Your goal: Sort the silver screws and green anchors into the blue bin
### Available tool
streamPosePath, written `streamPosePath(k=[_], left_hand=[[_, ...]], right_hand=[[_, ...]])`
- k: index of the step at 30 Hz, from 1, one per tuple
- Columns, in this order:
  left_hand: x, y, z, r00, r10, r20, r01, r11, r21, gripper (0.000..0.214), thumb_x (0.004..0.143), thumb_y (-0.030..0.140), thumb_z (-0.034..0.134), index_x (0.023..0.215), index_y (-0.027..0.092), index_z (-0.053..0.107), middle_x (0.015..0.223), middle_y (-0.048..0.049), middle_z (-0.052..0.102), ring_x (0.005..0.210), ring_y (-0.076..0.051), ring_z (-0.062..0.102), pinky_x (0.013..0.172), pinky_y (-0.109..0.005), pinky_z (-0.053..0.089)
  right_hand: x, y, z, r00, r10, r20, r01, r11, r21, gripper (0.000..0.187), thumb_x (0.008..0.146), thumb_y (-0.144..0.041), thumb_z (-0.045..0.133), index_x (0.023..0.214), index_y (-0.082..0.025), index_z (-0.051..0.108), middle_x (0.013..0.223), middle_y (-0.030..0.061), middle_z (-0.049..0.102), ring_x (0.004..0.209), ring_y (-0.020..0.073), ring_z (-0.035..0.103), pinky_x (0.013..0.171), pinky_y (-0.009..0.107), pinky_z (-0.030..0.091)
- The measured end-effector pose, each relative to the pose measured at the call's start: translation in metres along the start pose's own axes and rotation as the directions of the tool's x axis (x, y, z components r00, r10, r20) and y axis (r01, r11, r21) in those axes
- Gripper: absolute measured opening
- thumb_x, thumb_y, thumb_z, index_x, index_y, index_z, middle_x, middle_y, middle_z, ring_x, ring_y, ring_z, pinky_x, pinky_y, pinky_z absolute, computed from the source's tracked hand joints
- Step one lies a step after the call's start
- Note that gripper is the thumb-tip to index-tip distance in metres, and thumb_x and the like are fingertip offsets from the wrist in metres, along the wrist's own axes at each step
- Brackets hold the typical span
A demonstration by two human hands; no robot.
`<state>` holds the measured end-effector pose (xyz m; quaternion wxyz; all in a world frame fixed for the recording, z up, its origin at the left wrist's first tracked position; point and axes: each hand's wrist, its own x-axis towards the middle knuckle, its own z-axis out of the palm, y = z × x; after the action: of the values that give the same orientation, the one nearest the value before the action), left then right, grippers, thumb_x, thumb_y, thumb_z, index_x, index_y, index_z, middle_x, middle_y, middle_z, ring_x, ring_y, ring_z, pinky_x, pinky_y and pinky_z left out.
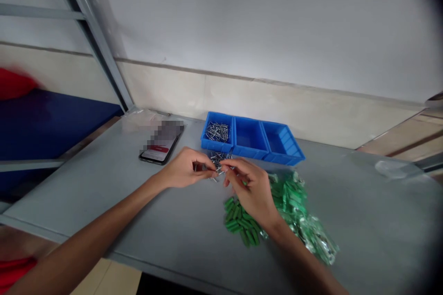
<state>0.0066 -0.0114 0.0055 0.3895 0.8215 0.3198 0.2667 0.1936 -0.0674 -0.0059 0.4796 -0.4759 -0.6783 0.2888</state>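
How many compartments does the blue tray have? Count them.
3, side by side: the left compartment holding metal fasteners, the middle compartment, and the right compartment.

Small-parts workstation in a workshop. A grey sheet-metal counter (pixel 363 221) runs along a painted wall (pixel 263 14), with a steel rack upright (pixel 93 37) at its far left corner. Near the counter's back edge stands a blue three-compartment parts bin (pixel 252 140), with metal fasteners (pixel 217 131) in the left compartment. Green plastic plugs (pixel 238 223) and a shiny plastic bag (pixel 311 235) lie loose mid-counter.
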Motion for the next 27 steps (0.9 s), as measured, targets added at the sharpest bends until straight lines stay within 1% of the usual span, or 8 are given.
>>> streamPosePath(k=[6, 10, 14, 17, 21, 24, 25, 27], left_hand=[[0.000, 0.000, -0.002, 1.000, 0.001, 0.011, -0.001, 1.000, 0.012, 0.018, 0.082, 0.028, 0.063, 0.081, 0.013, 0.073, 0.066, -0.0019, 0.066, 0.052, -0.007, 0.046, 0.049, -0.018, 0.035], [0.000, -0.002, -0.002, 0.999, -0.041, 0.009, 0.041, 0.999, 0.001, 0.025, 0.085, 0.032, 0.060, 0.077, 0.012, 0.072, 0.062, -0.0011, 0.063, 0.051, -0.007, 0.045, 0.047, -0.017, 0.034], [0.001, -0.003, -0.002, 0.996, -0.084, 0.023, 0.085, 0.996, -0.026, 0.030, 0.087, 0.035, 0.056, 0.076, 0.011, 0.070, 0.061, -0.0012, 0.063, 0.047, -0.006, 0.046, 0.045, -0.017, 0.035], [0.000, -0.002, -0.002, 0.995, -0.093, 0.040, 0.094, 0.995, -0.031, 0.032, 0.089, 0.035, 0.053, 0.076, 0.011, 0.069, 0.062, -0.0015, 0.063, 0.047, -0.006, 0.048, 0.046, -0.017, 0.036], [-0.001, -0.003, -0.001, 0.996, -0.087, 0.029, 0.088, 0.995, -0.040, 0.040, 0.090, 0.042, 0.050, 0.068, 0.011, 0.064, 0.055, 0.0001, 0.057, 0.045, -0.006, 0.047, 0.044, -0.016, 0.034], [-0.002, -0.004, -0.002, 0.996, -0.089, 0.005, 0.089, 0.993, -0.081, 0.049, 0.091, 0.049, 0.046, 0.062, 0.012, 0.060, 0.050, 0.0011, 0.053, 0.043, -0.006, 0.044, 0.043, -0.017, 0.033], [-0.002, -0.005, -0.002, 0.997, -0.076, -0.012, 0.074, 0.993, -0.088, 0.050, 0.090, 0.050, 0.047, 0.061, 0.012, 0.060, 0.049, 0.0017, 0.051, 0.043, -0.006, 0.044, 0.043, -0.017, 0.033], [-0.001, -0.006, -0.004, 0.997, -0.059, -0.050, 0.054, 0.994, -0.094, 0.050, 0.090, 0.051, 0.047, 0.061, 0.012, 0.059, 0.049, 0.0024, 0.049, 0.044, -0.006, 0.044, 0.044, -0.017, 0.033]], right_hand=[[0.000, 0.005, 0.000, 1.000, -0.009, -0.011, 0.009, 0.999, -0.050, 0.015, 0.088, -0.022, 0.054, 0.094, -0.020, 0.068, 0.088, 0.0041, 0.066, 0.057, 0.0107, 0.062, 0.049, 0.023, 0.049], [0.001, 0.007, 0.000, 1.000, -0.017, -0.004, 0.017, 0.998, -0.068, 0.015, 0.087, -0.021, 0.056, 0.095, -0.020, 0.068, 0.087, 0.0036, 0.066, 0.056, 0.0104, 0.062, 0.049, 0.023, 0.049], [0.002, 0.006, -0.003, 0.999, -0.027, 0.031, 0.029, 0.997, -0.076, 0.014, 0.087, -0.022, 0.055, 0.094, -0.020, 0.067, 0.083, 0.0028, 0.066, 0.056, 0.0108, 0.061, 0.051, 0.024, 0.049], [0.002, 0.005, -0.003, 0.998, -0.049, 0.039, 0.054, 0.991, -0.126, 0.013, 0.088, -0.024, 0.054, 0.090, -0.019, 0.066, 0.078, 0.0028, 0.065, 0.055, 0.0110, 0.060, 0.050, 0.023, 0.047], [0.000, 0.002, -0.002, 0.995, -0.097, 0.032, 0.101, 0.976, -0.191, 0.014, 0.090, -0.024, 0.052, 0.086, -0.019, 0.064, 0.073, 0.0024, 0.063, 0.056, 0.0113, 0.058, 0.048, 0.022, 0.045], [0.000, -0.008, -0.006, 0.981, -0.183, -0.059, 0.163, 0.954, -0.252, 0.012, 0.090, -0.022, 0.051, 0.091, -0.019, 0.063, 0.077, 0.0030, 0.064, 0.059, 0.0115, 0.060, 0.051, 0.023, 0.048], [0.002, -0.013, -0.008, 0.964, -0.239, -0.115, 0.196, 0.935, -0.297, 0.012, 0.090, -0.021, 0.052, 0.093, -0.020, 0.063, 0.080, 0.0033, 0.065, 0.061, 0.0116, 0.061, 0.053, 0.023, 0.049], [0.011, -0.024, -0.014, 0.894, -0.387, -0.226, 0.271, 0.868, -0.416, 0.012, 0.088, -0.018, 0.055, 0.095, -0.021, 0.064, 0.085, 0.0036, 0.066, 0.062, 0.0116, 0.061, 0.056, 0.024, 0.051]])
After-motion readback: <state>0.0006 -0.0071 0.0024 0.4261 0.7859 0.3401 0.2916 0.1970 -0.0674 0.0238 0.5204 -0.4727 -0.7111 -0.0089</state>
